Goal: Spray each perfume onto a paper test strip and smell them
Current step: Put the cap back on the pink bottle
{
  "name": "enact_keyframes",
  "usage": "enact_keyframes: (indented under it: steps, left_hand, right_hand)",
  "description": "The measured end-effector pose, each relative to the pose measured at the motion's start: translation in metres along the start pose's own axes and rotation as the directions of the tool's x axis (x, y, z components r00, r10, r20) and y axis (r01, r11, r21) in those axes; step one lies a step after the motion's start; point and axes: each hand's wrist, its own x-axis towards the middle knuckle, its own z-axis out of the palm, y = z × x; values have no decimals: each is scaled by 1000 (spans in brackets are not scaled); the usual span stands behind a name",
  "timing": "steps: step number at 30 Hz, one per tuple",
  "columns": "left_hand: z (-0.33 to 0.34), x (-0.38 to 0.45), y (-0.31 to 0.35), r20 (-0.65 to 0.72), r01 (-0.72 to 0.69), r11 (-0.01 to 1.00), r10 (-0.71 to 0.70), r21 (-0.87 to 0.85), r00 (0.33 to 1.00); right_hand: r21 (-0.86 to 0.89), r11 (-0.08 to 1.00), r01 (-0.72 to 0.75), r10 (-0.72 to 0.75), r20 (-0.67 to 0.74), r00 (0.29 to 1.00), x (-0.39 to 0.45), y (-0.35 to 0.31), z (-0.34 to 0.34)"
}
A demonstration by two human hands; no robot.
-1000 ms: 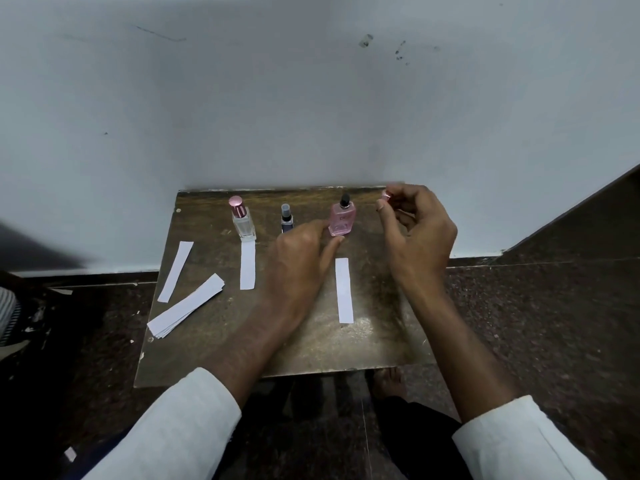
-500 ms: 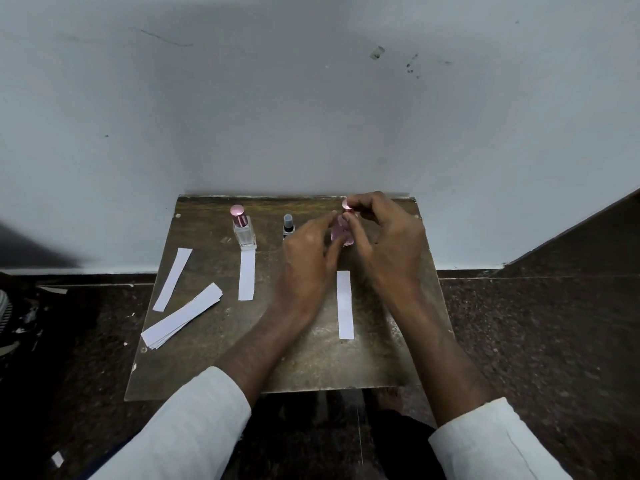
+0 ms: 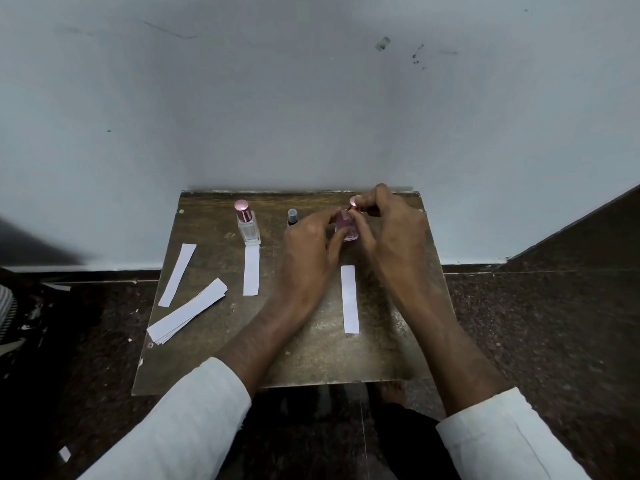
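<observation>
On the worktop (image 3: 207, 358), going left to right, lie one loose strip (image 3: 177, 274) at nine o'clock and a small stack of strips (image 3: 187, 310) below it, then a clear bottle (image 3: 248, 227) with a strip (image 3: 251, 270) laid before it, seemingly to pair each scent with its paper. At twelve o'clock stands a small dark bottle (image 3: 292, 217), making three bottles with the pink bottle (image 3: 345, 230), which the left hand (image 3: 306, 258) steadies with curled fingers. The right hand (image 3: 391, 233) pinches the pink cap (image 3: 354, 202) at that bottle's top, likely seating it, and one strip (image 3: 349, 298) lies below toward five o'clock.
</observation>
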Motion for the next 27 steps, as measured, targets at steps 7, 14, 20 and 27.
enact_keyframes:
  steps: [7, 14, 20, 27]
  left_hand:
    - [-16, -15, -3, 110, 6, 982, -28, 189, 994]
    - [-24, -28, -3, 286, -153, 923, 49, 354, 957]
    - [-25, -32, -4, 324, -210, 844, 45, 494, 945]
    - [-26, -32, -3, 339, -258, 782, 64, 567, 939]
  right_hand:
    - [71, 996, -54, 53, 18, 998, -2, 7, -5]
    - [-12, 999, -36, 37, 135, 990, -2, 12, -10]
    - [-79, 997, 4, 12, 196, 980, -3, 16, -1]
    - [-28, 996, -86, 89, 157, 984, 2, 16, -3]
